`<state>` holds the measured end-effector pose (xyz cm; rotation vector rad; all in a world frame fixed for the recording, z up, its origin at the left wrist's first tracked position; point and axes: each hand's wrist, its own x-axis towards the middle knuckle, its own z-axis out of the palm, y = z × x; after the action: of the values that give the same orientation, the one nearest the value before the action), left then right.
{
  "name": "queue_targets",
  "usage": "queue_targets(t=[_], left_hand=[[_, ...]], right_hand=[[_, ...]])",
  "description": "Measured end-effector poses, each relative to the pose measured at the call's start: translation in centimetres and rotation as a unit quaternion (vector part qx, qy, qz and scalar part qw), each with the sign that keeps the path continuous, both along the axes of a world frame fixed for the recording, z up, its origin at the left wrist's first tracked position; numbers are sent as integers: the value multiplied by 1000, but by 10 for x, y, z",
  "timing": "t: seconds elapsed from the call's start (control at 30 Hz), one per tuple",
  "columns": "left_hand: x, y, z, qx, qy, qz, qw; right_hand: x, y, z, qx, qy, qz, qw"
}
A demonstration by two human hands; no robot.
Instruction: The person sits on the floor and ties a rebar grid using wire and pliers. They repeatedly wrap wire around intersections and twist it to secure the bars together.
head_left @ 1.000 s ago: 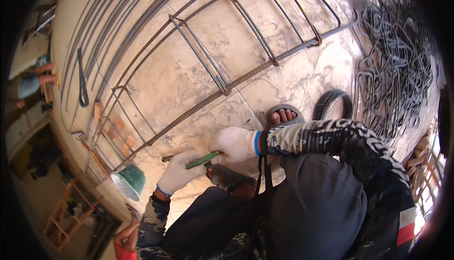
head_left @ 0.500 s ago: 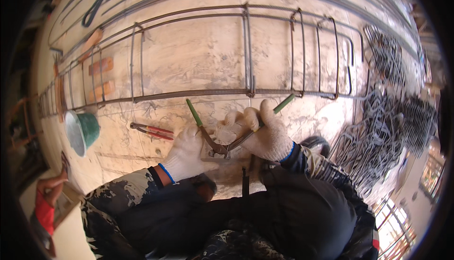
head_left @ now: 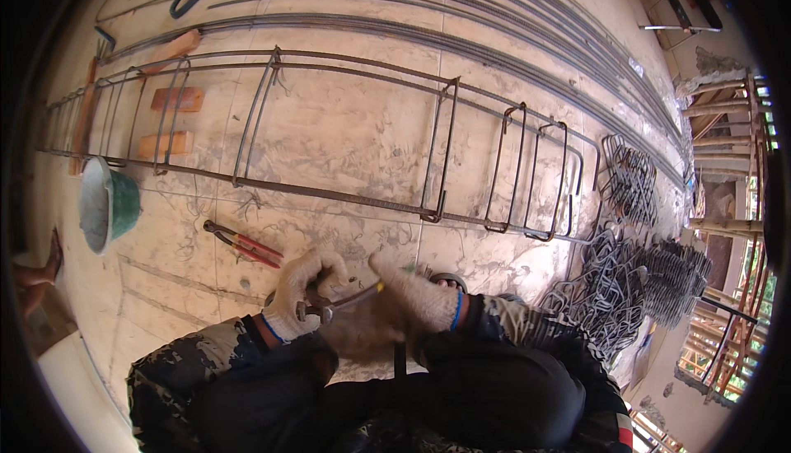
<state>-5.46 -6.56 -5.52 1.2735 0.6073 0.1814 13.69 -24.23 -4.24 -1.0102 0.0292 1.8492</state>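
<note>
My left hand [head_left: 298, 290], in a white knitted glove, is closed around green-handled pincers [head_left: 323, 311] near their jaws. One dark handle slants up to the right, towards my right hand [head_left: 422, 295], which wears the same kind of glove. The right hand's fingers are smeared by motion near the handle's end, and whether they touch it I cannot tell. A second pair of pincers with red handles [head_left: 257, 250] lies on the floor left of my left hand. Beyond both hands stretches a long rebar cage [head_left: 354, 199] with square stirrups.
A green bucket [head_left: 124, 206] lies tipped at the left, near orange bricks [head_left: 177, 99] under the cage. Bent stirrups [head_left: 597, 280] are heaped at the right. Long steel bars [head_left: 395, 29] run along the far side. Part of another person's arm [head_left: 37, 276] shows at the left edge.
The view has turned, so the cage now slants down to the right. The pincers' spread handles are no longer both visible. My left hand now wraps the tool; my right hand is blurred beside it.
</note>
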Motion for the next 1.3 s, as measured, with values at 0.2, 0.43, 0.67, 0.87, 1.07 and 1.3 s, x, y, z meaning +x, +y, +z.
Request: queue_targets(t=[0.2,0.43,0.67,0.87,1.07,1.3], left_hand=[[-16,-2,-40,34,18,33,999],[-5,-43,-85,-375,107,187,902],[-15,-17,-77,98,229,-313,916],[-22,43,-22,150,228,-418,867],[73,97,20,331,134,-247,901],[242,83,-27,269,256,-309,876]], right_hand=[[32,31,20,69,-413,542,729],[-10,18,-4,81,-460,371,802],[11,-1,-42,60,-305,403,861],[53,-45,-45,53,-500,418,757],[96,-112,-1,-66,-400,346,846],[108,-151,56,-108,-170,-119,972]])
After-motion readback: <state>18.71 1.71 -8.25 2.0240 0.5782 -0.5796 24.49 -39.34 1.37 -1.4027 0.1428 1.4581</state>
